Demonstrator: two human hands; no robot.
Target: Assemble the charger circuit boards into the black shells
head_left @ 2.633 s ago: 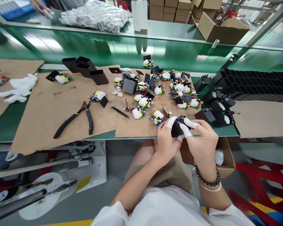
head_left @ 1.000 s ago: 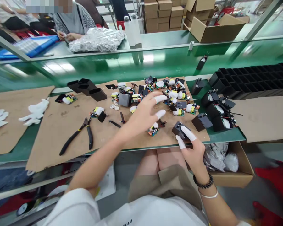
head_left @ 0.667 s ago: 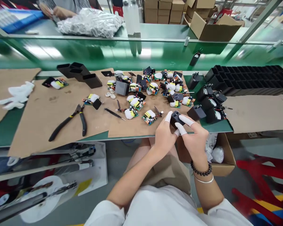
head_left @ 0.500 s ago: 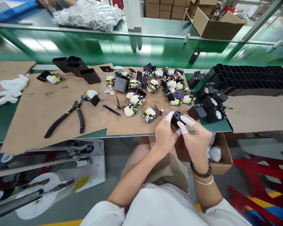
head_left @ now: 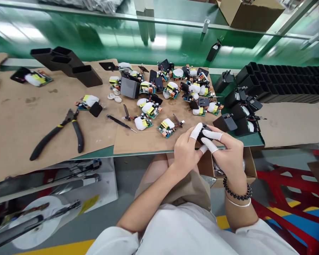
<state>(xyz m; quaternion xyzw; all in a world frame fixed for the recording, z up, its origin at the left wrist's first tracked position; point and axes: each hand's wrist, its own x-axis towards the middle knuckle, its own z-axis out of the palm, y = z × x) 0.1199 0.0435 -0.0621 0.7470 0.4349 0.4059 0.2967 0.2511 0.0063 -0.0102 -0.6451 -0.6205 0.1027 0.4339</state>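
Both my hands, with white finger cots on thumbs and forefingers, grip one black plastic adapter case (head_left: pixel 205 129) at the bench's front edge. My left hand (head_left: pixel 187 147) is closed on its left side. My right hand (head_left: pixel 225 150) pinches it from the right, thumb and forefinger over its top end. Much of the case is hidden by the fingers. Just to the right stands another black case with its cap (head_left: pixel 225 123). A circuit board with white and yellow parts (head_left: pixel 167 128) lies left of my hands on the brown cardboard (head_left: pixel 138 143).
Several circuit boards (head_left: pixel 149 108) with wired black caps cover the middle. Black-handled pliers (head_left: pixel 59 132) and a thin dark tool (head_left: pixel 121 123) lie left. Empty black cases (head_left: pixel 87 76) lean at the back left; rows of cases (head_left: pixel 284 83) stand right. Below the bench is an open carton (head_left: pixel 251 170).
The camera view has shifted and tilted downward. My left forefinger has moved further over the top of the case. Both hands keep hold of it in nearly the same place.
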